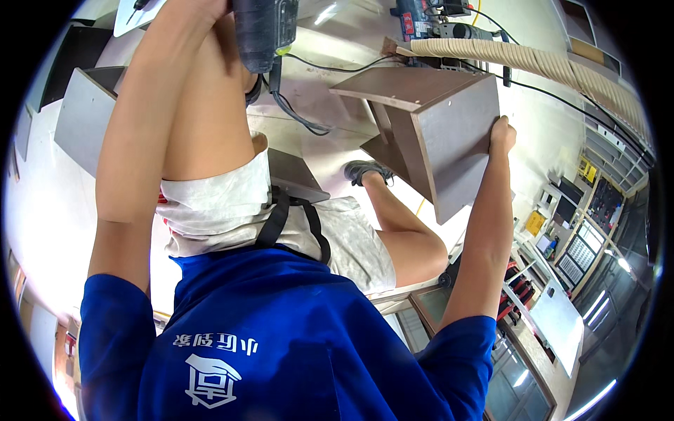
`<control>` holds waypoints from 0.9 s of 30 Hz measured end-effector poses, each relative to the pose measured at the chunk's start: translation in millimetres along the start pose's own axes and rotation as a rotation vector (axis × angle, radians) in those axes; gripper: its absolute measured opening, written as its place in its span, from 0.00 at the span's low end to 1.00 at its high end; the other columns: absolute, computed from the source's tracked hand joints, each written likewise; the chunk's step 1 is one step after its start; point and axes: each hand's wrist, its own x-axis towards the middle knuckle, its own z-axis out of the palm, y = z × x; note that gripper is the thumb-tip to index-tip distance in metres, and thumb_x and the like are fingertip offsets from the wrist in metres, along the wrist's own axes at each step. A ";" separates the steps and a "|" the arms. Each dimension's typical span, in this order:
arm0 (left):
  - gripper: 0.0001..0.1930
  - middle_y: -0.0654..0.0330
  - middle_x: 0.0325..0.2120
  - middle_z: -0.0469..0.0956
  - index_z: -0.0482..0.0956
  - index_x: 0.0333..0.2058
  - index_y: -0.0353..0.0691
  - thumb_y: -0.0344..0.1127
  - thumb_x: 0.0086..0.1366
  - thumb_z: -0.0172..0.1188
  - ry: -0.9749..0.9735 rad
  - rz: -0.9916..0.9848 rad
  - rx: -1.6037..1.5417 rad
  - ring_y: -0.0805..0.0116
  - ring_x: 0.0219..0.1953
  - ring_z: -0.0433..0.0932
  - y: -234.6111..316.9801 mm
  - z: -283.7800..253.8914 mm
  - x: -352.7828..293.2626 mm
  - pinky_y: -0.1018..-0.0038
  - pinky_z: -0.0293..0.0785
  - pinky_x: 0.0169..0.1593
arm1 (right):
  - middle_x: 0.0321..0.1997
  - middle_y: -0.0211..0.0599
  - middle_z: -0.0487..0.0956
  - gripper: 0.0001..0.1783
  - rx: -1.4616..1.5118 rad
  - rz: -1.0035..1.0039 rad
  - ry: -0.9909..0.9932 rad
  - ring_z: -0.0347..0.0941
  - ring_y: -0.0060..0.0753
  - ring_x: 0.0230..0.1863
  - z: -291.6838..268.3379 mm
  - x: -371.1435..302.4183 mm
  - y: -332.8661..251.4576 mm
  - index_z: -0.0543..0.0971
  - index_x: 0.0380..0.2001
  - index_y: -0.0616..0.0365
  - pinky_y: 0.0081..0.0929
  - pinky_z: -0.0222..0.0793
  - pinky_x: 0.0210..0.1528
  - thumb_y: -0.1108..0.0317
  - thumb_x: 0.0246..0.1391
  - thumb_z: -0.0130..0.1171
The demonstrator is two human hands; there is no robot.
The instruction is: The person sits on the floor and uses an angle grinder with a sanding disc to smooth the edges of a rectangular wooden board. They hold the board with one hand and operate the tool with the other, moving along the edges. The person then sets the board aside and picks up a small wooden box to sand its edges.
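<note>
My left hand (208, 7) reaches to the top edge of the picture, partly cut off, and grips a dark power tool (263, 31) with a black cable trailing from it. My right hand (501, 135) is closed on the right edge of a brown wooden box-like piece (449, 133) made of joined panels, which stands tilted on the pale worktop (330, 84). My knees and grey shorts are over the worktop between the two hands, and one knee rests near a small brown panel (298, 175).
Another brown panel piece (84, 126) stands at the left. A thick beige ribbed hose (540, 62) runs across the upper right, beside a blue machine (420, 17). A black cable (303, 119) loops on the worktop. Shelves and racks (583, 231) line the right.
</note>
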 end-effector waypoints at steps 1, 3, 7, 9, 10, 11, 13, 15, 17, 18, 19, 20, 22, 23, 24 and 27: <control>0.26 0.52 0.36 0.82 0.76 0.44 0.30 0.53 0.67 0.58 -0.041 0.018 0.000 0.65 0.33 0.83 -3.0 -0.5 1.3 0.71 0.83 0.38 | 0.52 0.62 0.80 0.35 0.011 0.022 0.006 0.75 0.60 0.56 -2.5 -1.2 4.0 0.83 0.44 0.70 0.44 0.66 0.62 0.45 0.57 0.46; 0.27 0.52 0.36 0.82 0.76 0.44 0.30 0.54 0.66 0.58 -0.030 0.018 0.016 0.65 0.33 0.82 -1.2 -0.5 4.6 0.71 0.83 0.39 | 0.53 0.63 0.79 0.36 0.033 0.068 0.025 0.74 0.61 0.58 -3.2 -4.4 2.0 0.82 0.46 0.71 0.45 0.65 0.63 0.45 0.59 0.44; 0.28 0.50 0.37 0.82 0.77 0.43 0.29 0.55 0.66 0.59 -0.027 0.025 0.037 0.64 0.35 0.83 3.5 -2.9 4.9 0.72 0.84 0.39 | 0.52 0.65 0.80 0.40 0.030 0.086 0.047 0.75 0.60 0.57 -0.7 -0.1 1.4 0.81 0.46 0.75 0.45 0.65 0.63 0.41 0.63 0.40; 0.28 0.49 0.37 0.82 0.77 0.43 0.29 0.55 0.65 0.59 0.112 -0.050 0.068 0.63 0.36 0.84 12.3 18.7 -2.2 0.71 0.85 0.39 | 0.50 0.64 0.81 0.43 0.015 -0.002 -0.052 0.76 0.56 0.55 -6.5 5.2 20.9 0.80 0.46 0.77 0.43 0.66 0.61 0.38 0.64 0.40; 0.28 0.49 0.37 0.82 0.77 0.43 0.29 0.55 0.66 0.59 0.081 -0.005 0.050 0.63 0.35 0.84 10.3 15.1 -1.5 0.71 0.85 0.39 | 0.48 0.64 0.81 0.44 0.026 -0.091 -0.148 0.76 0.53 0.54 -12.9 11.6 38.0 0.79 0.47 0.77 0.42 0.66 0.60 0.37 0.65 0.39; 0.28 0.49 0.36 0.82 0.77 0.43 0.29 0.54 0.66 0.59 0.046 0.037 0.030 0.63 0.35 0.84 4.0 11.0 0.0 0.71 0.85 0.39 | 0.47 0.63 0.81 0.46 0.036 -0.176 -0.242 0.77 0.51 0.53 -19.8 17.4 60.9 0.79 0.47 0.78 0.40 0.66 0.59 0.36 0.66 0.38; 0.27 0.49 0.36 0.82 0.77 0.43 0.29 0.54 0.66 0.59 0.025 0.044 0.017 0.63 0.35 0.84 1.5 14.3 3.7 0.71 0.85 0.39 | 0.42 0.59 0.83 0.46 0.062 -0.267 -0.244 0.77 0.46 0.49 -28.6 16.5 125.3 0.80 0.45 0.79 0.39 0.67 0.56 0.36 0.69 0.36; 0.27 0.49 0.37 0.82 0.77 0.43 0.28 0.54 0.66 0.58 0.063 -0.024 0.056 0.63 0.35 0.84 8.3 25.8 2.8 0.71 0.84 0.38 | 0.43 0.60 0.83 0.48 0.055 -0.200 -0.224 0.78 0.48 0.48 -28.9 -1.5 159.1 0.80 0.46 0.77 0.40 0.69 0.56 0.33 0.68 0.35; 0.27 0.49 0.37 0.82 0.77 0.43 0.28 0.54 0.66 0.58 0.056 0.023 0.058 0.64 0.34 0.83 8.9 21.5 5.0 0.71 0.84 0.38 | 0.45 0.62 0.82 0.49 0.009 -0.123 -0.238 0.78 0.53 0.50 -24.2 -17.1 142.6 0.80 0.47 0.76 0.41 0.69 0.56 0.31 0.68 0.34; 0.27 0.49 0.37 0.82 0.77 0.44 0.28 0.54 0.67 0.57 0.038 0.038 0.051 0.64 0.34 0.83 8.6 24.4 4.9 0.70 0.84 0.39 | 0.46 0.63 0.82 0.49 -0.027 -0.077 -0.258 0.78 0.55 0.51 -29.0 -22.0 143.8 0.80 0.48 0.75 0.42 0.69 0.57 0.31 0.67 0.34; 0.28 0.49 0.37 0.82 0.77 0.44 0.28 0.54 0.67 0.56 0.047 0.002 -0.017 0.64 0.34 0.83 11.0 27.3 6.3 0.70 0.84 0.39 | 0.47 0.64 0.82 0.50 -0.062 -0.031 -0.279 0.78 0.58 0.53 -31.7 -29.0 145.8 0.80 0.48 0.74 0.42 0.69 0.57 0.30 0.67 0.33; 0.28 0.49 0.37 0.82 0.77 0.44 0.28 0.54 0.67 0.56 0.076 -0.012 0.015 0.64 0.34 0.83 12.4 31.2 5.6 0.70 0.84 0.39 | 0.48 0.65 0.81 0.50 -0.076 -0.029 -0.253 0.77 0.60 0.54 -31.2 -40.2 149.6 0.80 0.49 0.74 0.43 0.69 0.58 0.30 0.67 0.32; 0.28 0.51 0.36 0.82 0.77 0.44 0.28 0.55 0.67 0.56 0.080 -0.038 0.060 0.65 0.34 0.83 10.6 38.7 5.3 0.71 0.84 0.39 | 0.50 0.67 0.80 0.50 -0.101 -0.030 -0.186 0.75 0.63 0.57 -32.7 -54.2 165.6 0.80 0.50 0.73 0.43 0.69 0.59 0.29 0.67 0.31; 0.28 0.51 0.36 0.82 0.77 0.44 0.28 0.55 0.67 0.56 0.042 -0.025 0.015 0.65 0.34 0.82 4.8 38.7 8.1 0.71 0.83 0.39 | 0.52 0.69 0.79 0.51 -0.060 -0.012 -0.199 0.73 0.66 0.59 -34.1 -62.1 177.9 0.79 0.51 0.73 0.45 0.68 0.60 0.29 0.67 0.30; 0.28 0.51 0.36 0.82 0.77 0.44 0.28 0.55 0.67 0.56 0.011 -0.014 -0.022 0.66 0.33 0.82 -3.6 34.9 9.7 0.72 0.83 0.39 | 0.52 0.69 0.79 0.50 0.010 0.011 -0.207 0.74 0.66 0.58 -31.9 -74.2 186.0 0.79 0.51 0.73 0.45 0.68 0.59 0.30 0.67 0.31; 0.28 0.52 0.35 0.81 0.77 0.44 0.28 0.55 0.66 0.56 0.030 -0.026 0.006 0.66 0.33 0.82 2.8 41.4 6.6 0.72 0.83 0.39 | 0.48 0.62 0.81 0.50 0.111 0.130 -0.291 0.78 0.56 0.54 -27.7 -118.6 181.1 0.78 0.51 0.75 0.41 0.71 0.55 0.30 0.68 0.32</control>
